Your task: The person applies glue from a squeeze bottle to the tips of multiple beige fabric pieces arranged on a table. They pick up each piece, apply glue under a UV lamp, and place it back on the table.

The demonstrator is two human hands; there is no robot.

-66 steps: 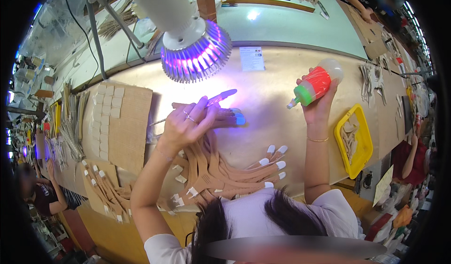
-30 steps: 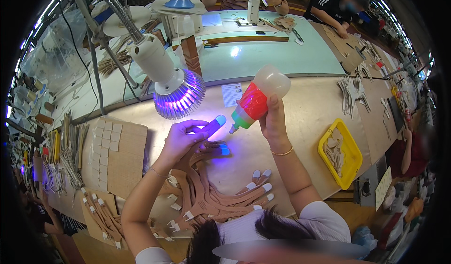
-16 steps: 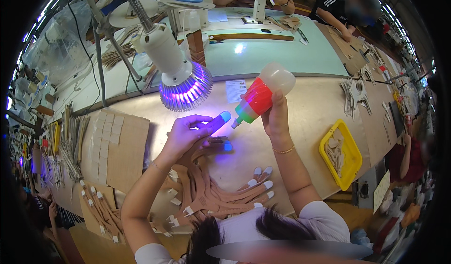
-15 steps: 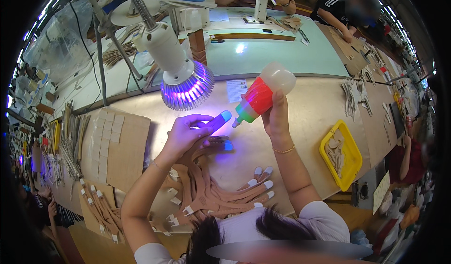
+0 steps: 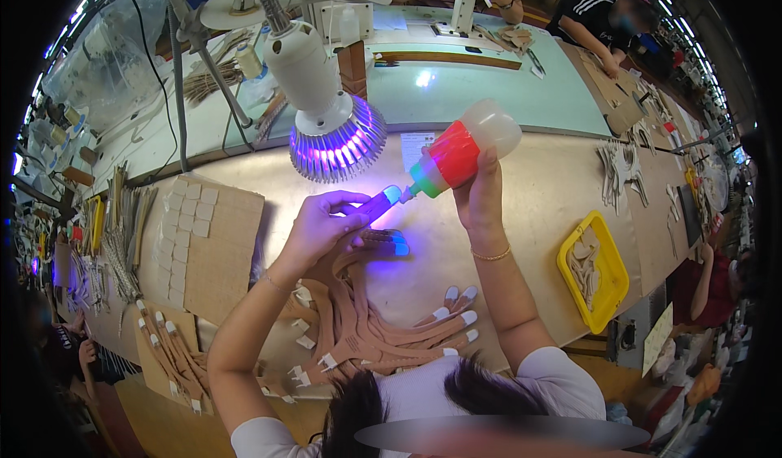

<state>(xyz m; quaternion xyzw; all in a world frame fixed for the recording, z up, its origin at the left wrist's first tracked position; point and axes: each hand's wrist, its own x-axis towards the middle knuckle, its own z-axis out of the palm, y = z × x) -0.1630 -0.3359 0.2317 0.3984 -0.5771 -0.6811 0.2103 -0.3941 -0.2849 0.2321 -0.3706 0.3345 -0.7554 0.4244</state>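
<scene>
Between the fingers of my left hand (image 5: 324, 226) is the end of a beige fabric strap (image 5: 378, 206), its pale tip glowing blue under the purple-lit lamp (image 5: 337, 142). A second strap end (image 5: 389, 242) sticks out just below it. My right hand (image 5: 479, 195) grips a squeeze bottle (image 5: 453, 156) with a red band, green neck and translucent base. The bottle tilts down to the left, its nozzle at the strap's tip; whether they touch I cannot tell. Beneath my hands lies a heap of beige straps (image 5: 358, 336) with white ends.
At right stands a yellow tray (image 5: 617, 283) with beige pieces. A brown board (image 5: 224, 254) carrying white squares lies at left, near more straps (image 5: 173, 352). The lamp hangs low over the table. Co-workers sit across, by a sewing machine (image 5: 464, 10).
The bottle has come down and left, bringing its nozzle from apart to the strap's tip. My left hand keeps the strap. The whole view has shifted slightly.
</scene>
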